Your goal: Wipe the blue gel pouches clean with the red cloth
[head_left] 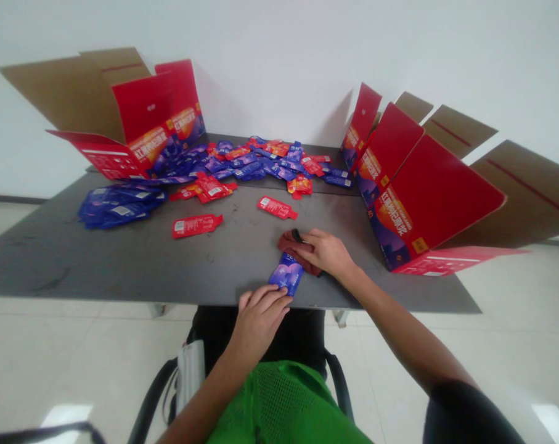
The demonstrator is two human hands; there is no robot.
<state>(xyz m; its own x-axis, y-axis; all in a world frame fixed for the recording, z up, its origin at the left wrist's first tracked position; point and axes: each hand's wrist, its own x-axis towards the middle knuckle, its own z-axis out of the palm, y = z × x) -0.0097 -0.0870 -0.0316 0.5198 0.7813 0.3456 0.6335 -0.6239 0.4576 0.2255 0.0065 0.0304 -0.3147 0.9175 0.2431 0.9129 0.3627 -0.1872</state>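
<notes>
A blue-purple sachet (286,273) lies on the grey table near its front edge. My left hand (263,313) rests its fingertips on the sachet's lower end, pressing it to the tabletop. In my right hand (326,251) is a bunched brown cloth (288,242) with dark edging, laid over the upper end of the same sachet. Beyond my hands, a red sachet (277,208) lies by itself, and another red sachet (196,226) lies farther left.
Blue and red sachets (261,161) are heaped along the back of the table (242,246). A stack of blue sachets (117,205) sits at left. Open red cartons stand on both sides, one left carton (145,111) and right cartons (427,191), flaps spread outward.
</notes>
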